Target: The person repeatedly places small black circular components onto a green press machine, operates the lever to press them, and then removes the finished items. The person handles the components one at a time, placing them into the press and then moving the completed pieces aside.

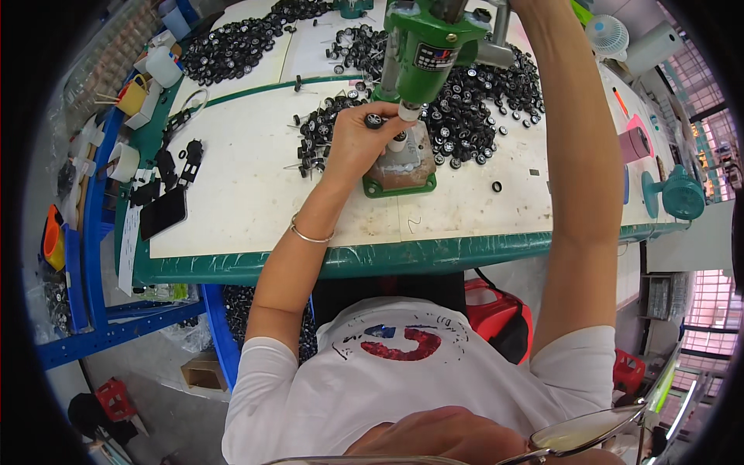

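A green hand-operated bench press (pixel 428 58) stands on the table in front of me. My left hand (pixel 358 143) is at its pale ram tip, fingers bent and closed on a small black wheel (pixel 374 122) with a silver hub. Just below those fingers, a small white piece (pixel 397 142) stands on the press's metal base (pixel 403 167). My right arm reaches up past the press to its metal lever (pixel 502 27). The right hand (pixel 531 5) is cut off by the top edge, so its fingers are hidden.
Heaps of small black wheels (pixel 465 116) lie around the press, some on thin metal axles, with another heap (pixel 232 50) at the far left. A black phone (pixel 164 213) lies at left. A pink cup (pixel 635 141) and a teal fan (pixel 682 194) stand at right.
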### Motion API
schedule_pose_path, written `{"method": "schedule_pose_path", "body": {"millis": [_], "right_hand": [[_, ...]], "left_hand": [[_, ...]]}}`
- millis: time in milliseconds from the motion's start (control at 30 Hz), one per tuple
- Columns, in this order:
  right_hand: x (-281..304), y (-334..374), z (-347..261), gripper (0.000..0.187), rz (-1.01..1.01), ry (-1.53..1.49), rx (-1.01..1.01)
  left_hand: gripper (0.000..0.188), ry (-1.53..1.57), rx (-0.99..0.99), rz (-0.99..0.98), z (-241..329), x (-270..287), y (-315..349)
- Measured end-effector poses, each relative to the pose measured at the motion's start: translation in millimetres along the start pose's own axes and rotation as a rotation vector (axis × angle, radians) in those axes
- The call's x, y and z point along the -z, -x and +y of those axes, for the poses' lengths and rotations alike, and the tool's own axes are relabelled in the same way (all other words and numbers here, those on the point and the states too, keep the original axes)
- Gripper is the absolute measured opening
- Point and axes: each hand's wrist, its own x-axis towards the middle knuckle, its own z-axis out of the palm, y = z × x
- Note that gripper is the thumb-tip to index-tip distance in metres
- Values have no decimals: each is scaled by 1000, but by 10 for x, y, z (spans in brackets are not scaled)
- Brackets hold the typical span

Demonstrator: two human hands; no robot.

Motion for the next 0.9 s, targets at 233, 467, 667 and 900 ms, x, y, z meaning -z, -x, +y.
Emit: {"method": "schedule_pose_path", "body": {"millis": [233,467,667,900], "right_hand": [[-25,47,30,31,21,-25,67],[-126,164,-5,27,67,103,59],[-185,295,-111,27,88,105,165],[-273,545,-213,27,115,206,378]], "left_hand": [[14,101,52,-54,-10,36,33],[15,113,32,0,33,45,57],[12,94,-92,-23,-20,3,18],[13,62,-89,-14,-19,33,52]]}}
